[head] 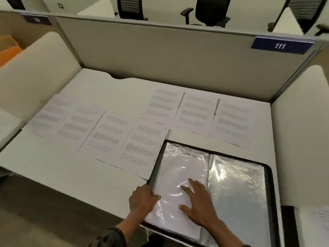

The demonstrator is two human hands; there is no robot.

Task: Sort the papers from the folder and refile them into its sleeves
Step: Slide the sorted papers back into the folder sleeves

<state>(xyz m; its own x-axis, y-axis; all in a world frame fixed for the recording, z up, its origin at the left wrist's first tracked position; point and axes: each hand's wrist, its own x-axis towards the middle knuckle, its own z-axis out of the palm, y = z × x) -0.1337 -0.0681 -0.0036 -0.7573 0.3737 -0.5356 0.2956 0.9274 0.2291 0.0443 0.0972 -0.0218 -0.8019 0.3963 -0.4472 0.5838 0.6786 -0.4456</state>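
The black-rimmed open folder (222, 154) lies at the near right corner of the white desk (71, 175). My right hand (197, 205) lies flat on it with the fingers spread, pressing on the left-hand clear plastic sleeve (178, 168), which has a white page inside. My left hand (142, 200) curls its fingers round that sleeve's outer edge and, as far as I can tell, grips it.

The plastic is thin, glossy and crinkled, and it throws back glare. I expect it to be slippery and floppy, and to cling to paper. I would hold it by an edge and pin the rest flat under a palm. The folder's dark rim looks stiffer and is the better place to take hold if the whole thing must shift.

Seven printed white paper sheets (140, 148) lie in two rows, from near the desk's left edge across to its right edge, some overlapping. They look light, limp and easy to crease. I would lift each by a corner and feed it in square.
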